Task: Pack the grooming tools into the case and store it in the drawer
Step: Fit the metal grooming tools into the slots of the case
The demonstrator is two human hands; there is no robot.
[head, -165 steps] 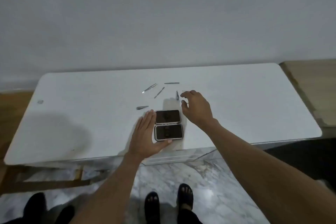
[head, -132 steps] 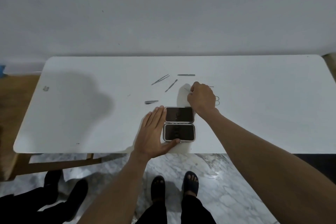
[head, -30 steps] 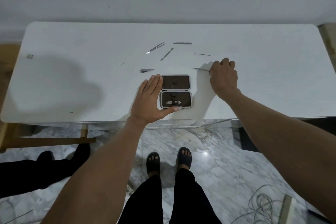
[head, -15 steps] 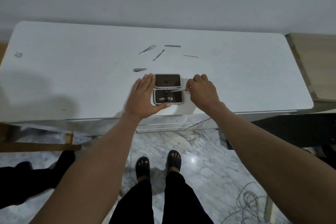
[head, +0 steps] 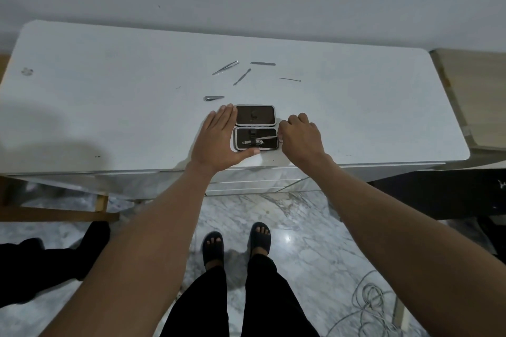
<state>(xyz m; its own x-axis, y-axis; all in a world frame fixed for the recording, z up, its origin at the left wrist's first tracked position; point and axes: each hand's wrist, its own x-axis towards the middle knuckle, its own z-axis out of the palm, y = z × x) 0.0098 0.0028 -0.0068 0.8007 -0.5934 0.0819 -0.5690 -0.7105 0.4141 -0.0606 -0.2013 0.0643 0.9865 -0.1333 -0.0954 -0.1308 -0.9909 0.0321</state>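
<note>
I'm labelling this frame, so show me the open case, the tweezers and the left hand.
open case [head: 255,115], head view, dark lining of the far half.
tweezers [head: 226,67], head view, middle of the two arms.
left hand [head: 219,142], head view, back of the hand.

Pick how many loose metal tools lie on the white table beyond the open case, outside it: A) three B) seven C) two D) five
D: five tools lie beyond the open case: the tweezers, a flat file, a pusher, a thin pick and a wedge-shaped piece on the table.
</note>
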